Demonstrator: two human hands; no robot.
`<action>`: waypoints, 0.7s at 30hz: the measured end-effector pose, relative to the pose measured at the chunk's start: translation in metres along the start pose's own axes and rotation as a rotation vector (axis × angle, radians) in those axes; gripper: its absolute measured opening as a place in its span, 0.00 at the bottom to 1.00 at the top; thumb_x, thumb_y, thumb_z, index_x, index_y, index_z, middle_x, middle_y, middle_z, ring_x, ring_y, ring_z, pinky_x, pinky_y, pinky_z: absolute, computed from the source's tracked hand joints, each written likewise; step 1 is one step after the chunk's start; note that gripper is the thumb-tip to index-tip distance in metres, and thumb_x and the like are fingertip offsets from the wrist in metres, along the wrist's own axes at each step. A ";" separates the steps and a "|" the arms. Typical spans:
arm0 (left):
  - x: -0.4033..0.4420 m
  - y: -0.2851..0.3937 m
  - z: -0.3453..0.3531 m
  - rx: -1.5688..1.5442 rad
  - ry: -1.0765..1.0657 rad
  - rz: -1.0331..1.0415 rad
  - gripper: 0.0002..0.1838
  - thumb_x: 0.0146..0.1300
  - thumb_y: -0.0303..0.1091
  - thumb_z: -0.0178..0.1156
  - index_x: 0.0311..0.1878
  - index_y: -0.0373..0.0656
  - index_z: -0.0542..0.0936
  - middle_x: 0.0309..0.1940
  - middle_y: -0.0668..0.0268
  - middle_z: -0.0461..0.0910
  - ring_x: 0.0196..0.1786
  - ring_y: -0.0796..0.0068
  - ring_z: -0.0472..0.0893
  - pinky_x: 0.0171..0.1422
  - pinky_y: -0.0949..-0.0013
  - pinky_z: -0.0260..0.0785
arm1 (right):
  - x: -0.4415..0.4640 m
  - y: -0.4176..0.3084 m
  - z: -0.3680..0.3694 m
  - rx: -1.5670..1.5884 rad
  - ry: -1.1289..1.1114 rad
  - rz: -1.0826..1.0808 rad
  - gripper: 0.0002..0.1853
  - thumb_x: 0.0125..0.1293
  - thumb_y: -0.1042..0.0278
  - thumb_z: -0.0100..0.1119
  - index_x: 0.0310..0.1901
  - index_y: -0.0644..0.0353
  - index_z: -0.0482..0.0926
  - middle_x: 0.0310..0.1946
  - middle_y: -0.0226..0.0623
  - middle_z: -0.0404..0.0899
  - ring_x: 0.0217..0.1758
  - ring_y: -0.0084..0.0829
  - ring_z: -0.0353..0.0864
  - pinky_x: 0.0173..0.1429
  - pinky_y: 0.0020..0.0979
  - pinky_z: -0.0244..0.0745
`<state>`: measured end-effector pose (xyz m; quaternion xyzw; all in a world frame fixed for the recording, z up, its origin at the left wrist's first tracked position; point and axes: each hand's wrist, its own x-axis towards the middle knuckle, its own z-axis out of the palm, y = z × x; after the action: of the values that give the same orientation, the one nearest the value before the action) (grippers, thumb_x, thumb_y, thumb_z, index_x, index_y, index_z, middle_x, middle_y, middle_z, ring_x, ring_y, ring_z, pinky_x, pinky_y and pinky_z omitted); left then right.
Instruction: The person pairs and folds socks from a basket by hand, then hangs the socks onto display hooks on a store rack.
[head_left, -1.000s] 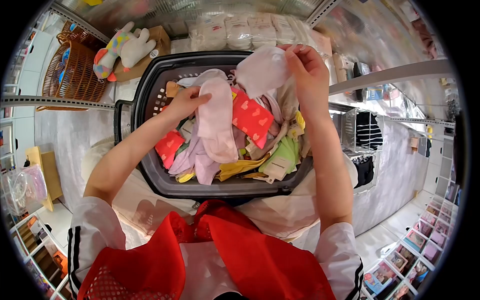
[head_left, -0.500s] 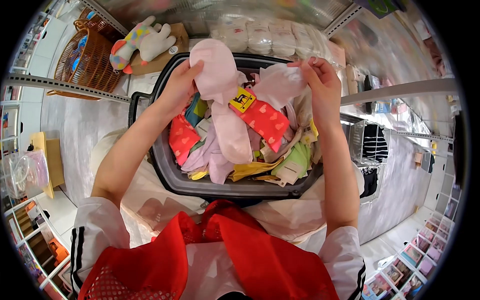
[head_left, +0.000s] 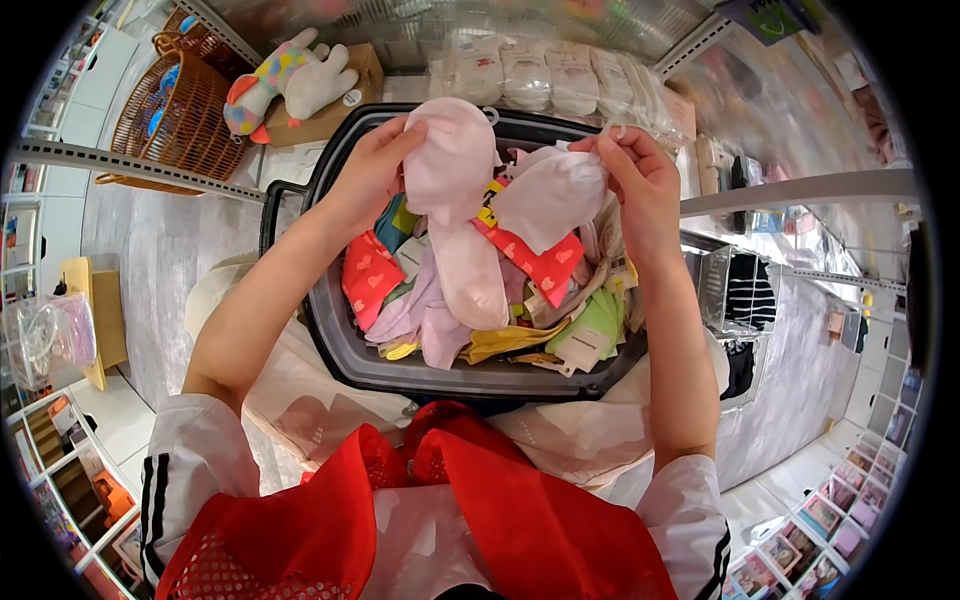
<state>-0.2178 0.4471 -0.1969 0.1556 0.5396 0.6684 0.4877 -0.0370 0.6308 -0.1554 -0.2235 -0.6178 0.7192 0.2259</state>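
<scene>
Socks (head_left: 452,160), pale pink, one per hand, raised over a dark tub (head_left: 430,382) of mixed socks (head_left: 443,335).
Left hand (head_left: 378,165) pinches one by its side edge, thumb against fingers; right hand (head_left: 642,180) grasps the other (head_left: 553,195) at its top corner, near a small clear hook (head_left: 617,131). Likely light, soft, limp; best held at the top edge. Versus earlier frame: raised pieces closer together, yellow label (head_left: 489,203) on red heart-patterned sock (head_left: 552,270) now partly covered.

Basket (head_left: 440,380) of smooth plastic — socks (head_left: 470,275) soft cloth.
</scene>
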 end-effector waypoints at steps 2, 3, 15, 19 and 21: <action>0.000 0.000 0.000 0.017 0.012 -0.009 0.16 0.64 0.38 0.47 0.51 0.41 0.68 0.44 0.69 0.74 0.47 0.80 0.74 0.50 0.73 0.67 | 0.000 -0.001 0.001 -0.009 0.002 0.026 0.06 0.61 0.69 0.50 0.36 0.60 0.70 0.34 0.39 0.78 0.34 0.22 0.75 0.41 0.22 0.69; -0.001 -0.001 0.001 0.023 0.019 -0.010 0.16 0.63 0.38 0.48 0.51 0.41 0.68 0.44 0.69 0.74 0.47 0.80 0.74 0.50 0.73 0.67 | -0.001 -0.001 0.001 -0.002 -0.001 0.027 0.05 0.61 0.69 0.50 0.36 0.60 0.70 0.34 0.39 0.78 0.35 0.22 0.75 0.41 0.22 0.69; 0.001 -0.003 0.000 0.052 -0.008 0.014 0.19 0.62 0.38 0.51 0.53 0.40 0.67 0.46 0.67 0.72 0.47 0.79 0.73 0.50 0.74 0.66 | 0.002 0.002 0.000 -0.036 0.020 -0.010 0.04 0.60 0.73 0.51 0.34 0.63 0.71 0.33 0.37 0.78 0.35 0.19 0.74 0.43 0.20 0.68; -0.001 0.000 0.003 0.094 -0.011 0.012 0.20 0.61 0.38 0.52 0.54 0.39 0.66 0.47 0.67 0.72 0.48 0.79 0.73 0.51 0.74 0.66 | 0.003 0.006 0.001 -0.219 0.060 -0.143 0.04 0.60 0.73 0.50 0.35 0.65 0.71 0.33 0.36 0.79 0.34 0.19 0.74 0.41 0.19 0.68; -0.001 -0.001 0.005 0.087 -0.005 0.039 0.20 0.60 0.39 0.54 0.53 0.39 0.67 0.45 0.67 0.73 0.46 0.81 0.73 0.49 0.75 0.66 | 0.002 0.008 0.002 -0.317 0.091 -0.204 0.04 0.61 0.74 0.50 0.35 0.65 0.70 0.33 0.36 0.78 0.34 0.19 0.74 0.41 0.19 0.69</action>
<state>-0.2136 0.4490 -0.1957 0.1887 0.5639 0.6533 0.4687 -0.0401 0.6297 -0.1635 -0.2246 -0.7320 0.5756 0.2873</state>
